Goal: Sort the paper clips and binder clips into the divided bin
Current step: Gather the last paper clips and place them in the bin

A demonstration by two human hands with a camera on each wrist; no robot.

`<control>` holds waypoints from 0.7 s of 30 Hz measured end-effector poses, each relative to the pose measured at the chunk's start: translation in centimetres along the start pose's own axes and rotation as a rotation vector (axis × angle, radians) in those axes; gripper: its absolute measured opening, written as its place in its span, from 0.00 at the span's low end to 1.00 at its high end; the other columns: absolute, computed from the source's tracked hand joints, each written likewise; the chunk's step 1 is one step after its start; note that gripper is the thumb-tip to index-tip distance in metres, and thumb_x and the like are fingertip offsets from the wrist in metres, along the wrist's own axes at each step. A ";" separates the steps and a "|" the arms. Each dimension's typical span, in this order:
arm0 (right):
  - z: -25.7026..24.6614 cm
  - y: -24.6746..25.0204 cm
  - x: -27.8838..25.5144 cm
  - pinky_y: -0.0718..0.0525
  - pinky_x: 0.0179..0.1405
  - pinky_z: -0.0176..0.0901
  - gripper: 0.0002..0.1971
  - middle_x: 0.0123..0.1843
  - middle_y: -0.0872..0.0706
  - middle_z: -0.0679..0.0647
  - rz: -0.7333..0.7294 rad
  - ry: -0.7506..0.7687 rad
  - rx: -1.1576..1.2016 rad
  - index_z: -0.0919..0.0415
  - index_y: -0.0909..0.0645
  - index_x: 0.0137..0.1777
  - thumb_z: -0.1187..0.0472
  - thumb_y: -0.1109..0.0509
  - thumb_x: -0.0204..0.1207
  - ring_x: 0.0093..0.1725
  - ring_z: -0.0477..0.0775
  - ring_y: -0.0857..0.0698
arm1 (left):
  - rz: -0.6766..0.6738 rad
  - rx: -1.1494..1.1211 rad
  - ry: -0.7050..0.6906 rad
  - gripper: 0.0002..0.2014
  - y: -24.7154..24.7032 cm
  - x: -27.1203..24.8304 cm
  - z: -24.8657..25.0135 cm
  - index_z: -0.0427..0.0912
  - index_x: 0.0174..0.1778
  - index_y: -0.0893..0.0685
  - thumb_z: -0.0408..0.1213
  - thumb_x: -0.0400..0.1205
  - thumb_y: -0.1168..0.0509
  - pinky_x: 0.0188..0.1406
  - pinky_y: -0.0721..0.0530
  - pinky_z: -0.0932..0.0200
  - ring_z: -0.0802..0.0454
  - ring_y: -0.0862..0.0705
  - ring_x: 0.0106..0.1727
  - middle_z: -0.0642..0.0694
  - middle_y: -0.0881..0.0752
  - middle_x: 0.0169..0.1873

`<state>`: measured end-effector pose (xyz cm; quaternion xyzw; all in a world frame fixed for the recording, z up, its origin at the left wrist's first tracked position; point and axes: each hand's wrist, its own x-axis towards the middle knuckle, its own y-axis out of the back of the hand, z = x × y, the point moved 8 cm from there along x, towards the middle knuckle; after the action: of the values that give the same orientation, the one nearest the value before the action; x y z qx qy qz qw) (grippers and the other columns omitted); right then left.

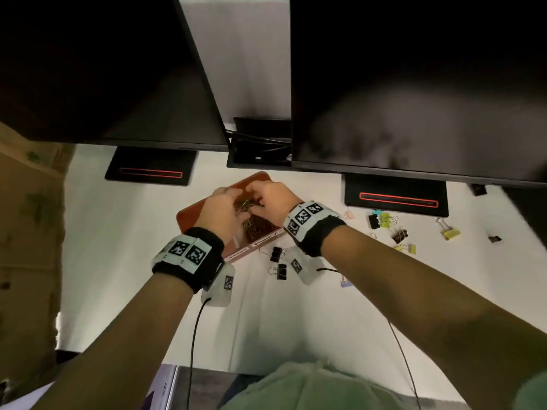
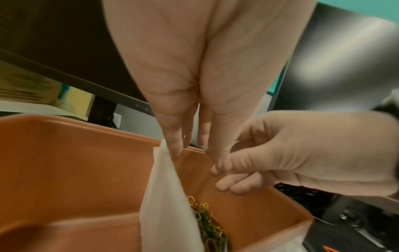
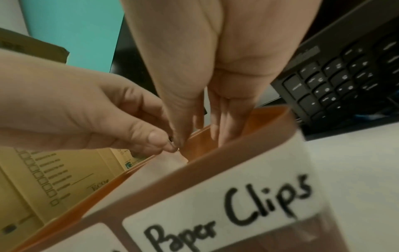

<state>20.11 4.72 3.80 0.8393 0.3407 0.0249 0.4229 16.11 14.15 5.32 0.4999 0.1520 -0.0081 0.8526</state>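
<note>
An orange divided bin stands mid-desk, with a white divider and a "Paper Clips" label on its front. Both hands meet above it. My left hand and right hand pinch a tangled clump of paper clips between their fingertips, over the paper-clip compartment. More coloured paper clips lie in that compartment beside the divider. Black binder clips lie on the desk just in front of the bin. Yellow and black binder clips are scattered to the right.
Two dark monitors overhang the back of the desk on their stands. A black keyboard sits right behind the bin. A cardboard box stands at the left. A purple clip lies under my right forearm.
</note>
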 end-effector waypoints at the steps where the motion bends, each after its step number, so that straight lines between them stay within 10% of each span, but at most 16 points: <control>1: 0.1 0.5 -0.8 0.18 0.62 0.45 0.19 0.62 0.18 0.57 0.036 0.029 0.038 0.58 0.24 0.66 0.60 0.30 0.76 0.56 0.54 0.16 | 0.001 -0.028 -0.053 0.24 0.2 -0.5 0.5 0.44 0.69 0.24 0.35 0.76 0.30 0.70 0.27 0.53 0.48 0.22 0.63 0.45 0.23 0.65; 6: 4.5 2.6 -6.5 0.26 0.42 0.33 0.09 0.48 0.24 0.46 0.194 0.018 0.039 0.52 0.23 0.56 0.54 0.32 0.77 0.40 0.40 0.26 | 0.002 -0.100 -0.291 0.19 -0.2 -3.4 2.9 0.46 0.65 0.21 0.34 0.78 0.32 0.68 0.26 0.59 0.54 0.22 0.63 0.49 0.21 0.64; 13: 10.3 0.1 -12.6 0.16 0.53 0.44 0.14 0.56 0.20 0.50 0.042 -0.148 0.029 0.53 0.24 0.62 0.53 0.32 0.77 0.47 0.46 0.19 | -0.056 -0.113 -0.147 0.19 -2.1 -4.0 3.1 0.45 0.69 0.25 0.34 0.80 0.35 0.53 0.16 0.47 0.34 0.16 0.52 0.32 0.15 0.54; 21: 9.3 -2.2 -11.8 0.23 0.67 0.48 0.20 0.64 0.21 0.51 -0.073 -0.051 -0.055 0.50 0.25 0.67 0.51 0.30 0.75 0.64 0.52 0.23 | -0.033 -0.210 -0.372 0.11 -4.5 -7.2 4.1 0.46 0.56 0.18 0.38 0.79 0.33 0.58 0.19 0.58 0.56 0.20 0.54 0.51 0.20 0.52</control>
<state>12.90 -7.85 -0.84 0.8148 0.3594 -0.0027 0.4550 9.53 7.37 5.33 0.3959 0.0004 -0.0984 0.9130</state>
